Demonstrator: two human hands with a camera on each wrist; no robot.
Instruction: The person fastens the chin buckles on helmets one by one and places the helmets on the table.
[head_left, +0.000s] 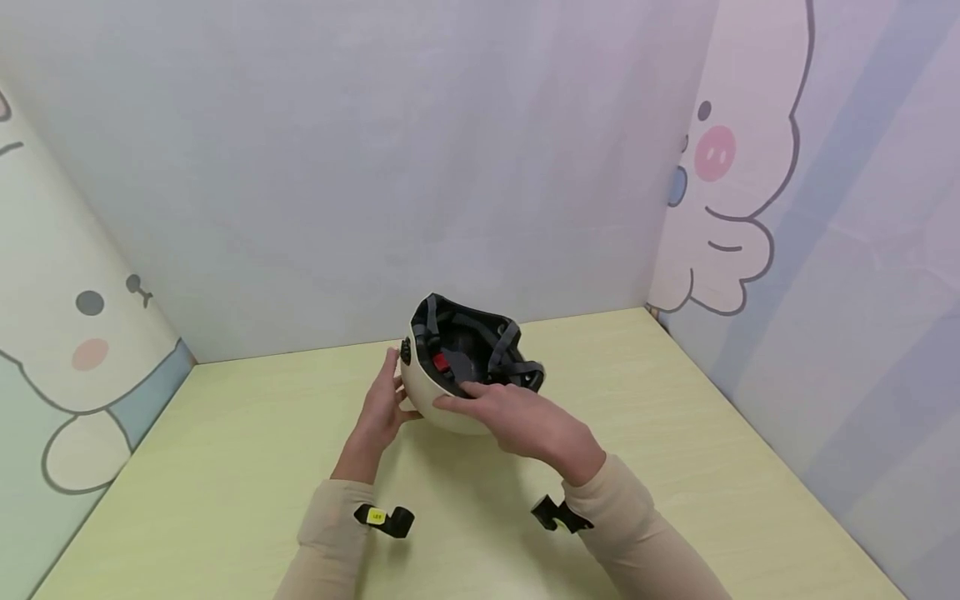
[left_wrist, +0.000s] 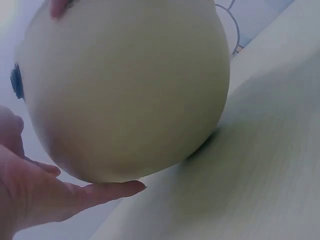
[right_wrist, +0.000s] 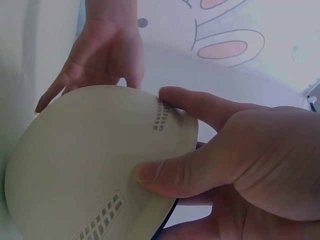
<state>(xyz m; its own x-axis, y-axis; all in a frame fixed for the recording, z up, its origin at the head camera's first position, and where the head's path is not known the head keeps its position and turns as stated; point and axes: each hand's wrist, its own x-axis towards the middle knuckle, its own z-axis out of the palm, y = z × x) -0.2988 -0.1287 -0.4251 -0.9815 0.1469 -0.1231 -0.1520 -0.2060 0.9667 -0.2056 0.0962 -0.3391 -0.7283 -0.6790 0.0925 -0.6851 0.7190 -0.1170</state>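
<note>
The left-hand grip (head_left: 381, 410) lay spread, holding nothing clamped, against the white helmet (head_left: 426, 388), which sat tilted, crown down, on the tabletop (head_left: 262, 458). Inside were black lining (head_left: 465, 348), a red piece (head_left: 440, 362) and straps (head_left: 505, 342). The right-hand grip (head_left: 521, 419) pinched its rim.

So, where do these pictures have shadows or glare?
Head view: soft shadow on the table below the helmet; left wrist view: a pale glow in the top left corner, shadow on the table beside the helmet; right wrist view: the wall looks washed out at upper right.
</note>
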